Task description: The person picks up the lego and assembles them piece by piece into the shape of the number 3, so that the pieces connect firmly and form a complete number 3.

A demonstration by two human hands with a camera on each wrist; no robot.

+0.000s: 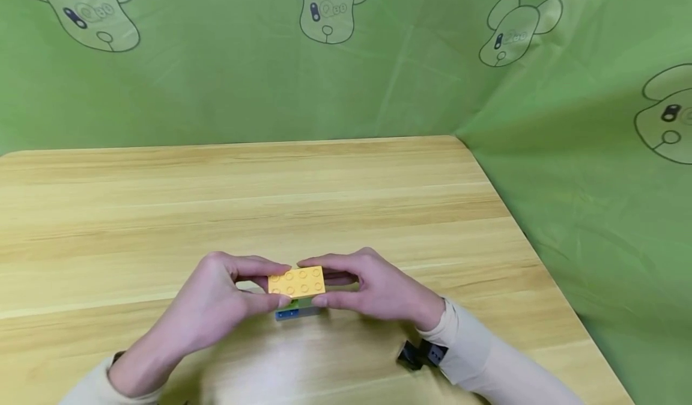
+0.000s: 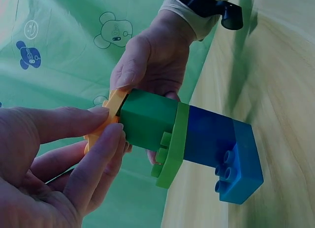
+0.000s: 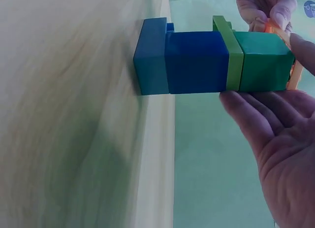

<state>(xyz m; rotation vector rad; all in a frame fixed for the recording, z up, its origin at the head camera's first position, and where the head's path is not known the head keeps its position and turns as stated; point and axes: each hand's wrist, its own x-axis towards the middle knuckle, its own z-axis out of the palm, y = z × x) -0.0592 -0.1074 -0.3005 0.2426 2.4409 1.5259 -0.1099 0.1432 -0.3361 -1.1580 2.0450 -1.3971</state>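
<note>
A thin yellow toy brick [image 1: 296, 282] with several studs tops an upright stack of building bricks. My left hand [image 1: 221, 303] pinches its left end between thumb and fingers. At the other end my right hand [image 1: 378, 285] grips the top of the stack, thumb by the yellow brick and fingers along the dark green brick [image 3: 266, 60]. Under that come a thin light green brick [image 2: 173, 149], a dark blue brick [image 2: 209, 134] and a lighter blue brick [image 2: 248, 164] at the foot, down at the table. A narrow gap shows between the yellow and dark green bricks.
The wooden table [image 1: 243, 207] stretches out beyond the hands. Green cloth [image 1: 227, 80] with mouse-like drawings hangs behind it and along its right side. A black device [image 1: 424, 354] sits at the right wrist, by the sleeve cuff.
</note>
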